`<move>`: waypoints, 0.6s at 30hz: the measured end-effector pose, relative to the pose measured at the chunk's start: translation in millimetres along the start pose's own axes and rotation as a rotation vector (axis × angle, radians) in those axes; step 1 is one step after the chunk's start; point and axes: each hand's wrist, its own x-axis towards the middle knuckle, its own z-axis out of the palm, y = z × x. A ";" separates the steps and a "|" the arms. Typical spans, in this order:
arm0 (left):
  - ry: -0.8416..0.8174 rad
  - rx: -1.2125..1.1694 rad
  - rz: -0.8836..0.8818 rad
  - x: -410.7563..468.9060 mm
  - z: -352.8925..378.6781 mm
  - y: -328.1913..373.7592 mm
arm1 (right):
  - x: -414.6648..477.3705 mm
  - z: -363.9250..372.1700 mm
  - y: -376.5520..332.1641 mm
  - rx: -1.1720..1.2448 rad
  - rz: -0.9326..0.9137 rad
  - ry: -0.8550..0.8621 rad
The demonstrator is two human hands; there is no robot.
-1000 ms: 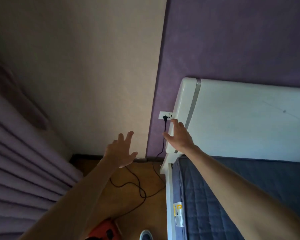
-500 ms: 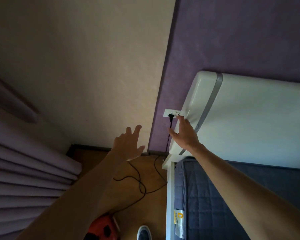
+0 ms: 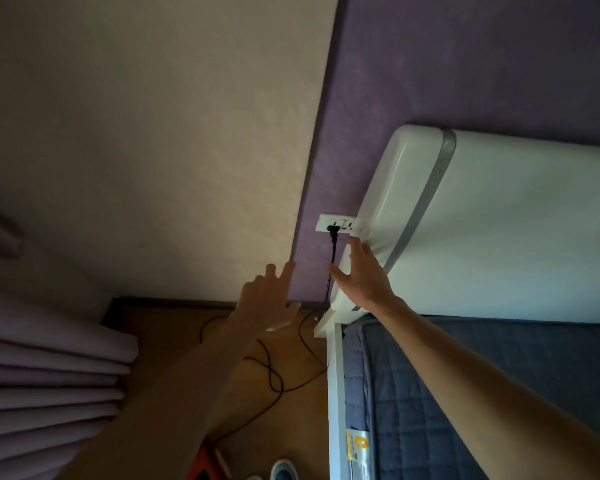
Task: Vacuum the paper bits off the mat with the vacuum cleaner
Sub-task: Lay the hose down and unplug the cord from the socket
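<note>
A white padded headboard (image 3: 499, 230) stands against the purple wall (image 3: 465, 64), above a blue quilted mattress (image 3: 499, 393). Pleated curtains (image 3: 49, 393) hang left; what seems a shoe (image 3: 284, 472) rests on the wooden floor (image 3: 174, 330).

headboard (image 3: 499, 230) under right hand (image 3: 361, 275): smooth white padded cover, slight sheen, looks like faux leather, one grey satin strip (image 3: 420, 206) across it. wall socket (image 3: 336, 224) just above the fingertips: glossy white plastic, plug (image 3: 333, 233) and cord (image 3: 274, 372) matt black rubbery. wall behind left hand (image 3: 267, 303): rough matt texture, cream and purple. floor (image 3: 174, 337) below left hand: smooth wood-look. mattress cover (image 3: 413, 410) under right forearm: quilted matt blue cloth. curtain (image 3: 45, 382) far left: pleated matt fabric
</note>
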 end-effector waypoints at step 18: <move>-0.203 -0.463 -0.003 71.1 136.6 39.4 | 55.7 84.6 23.5 0.313 0.151 0.240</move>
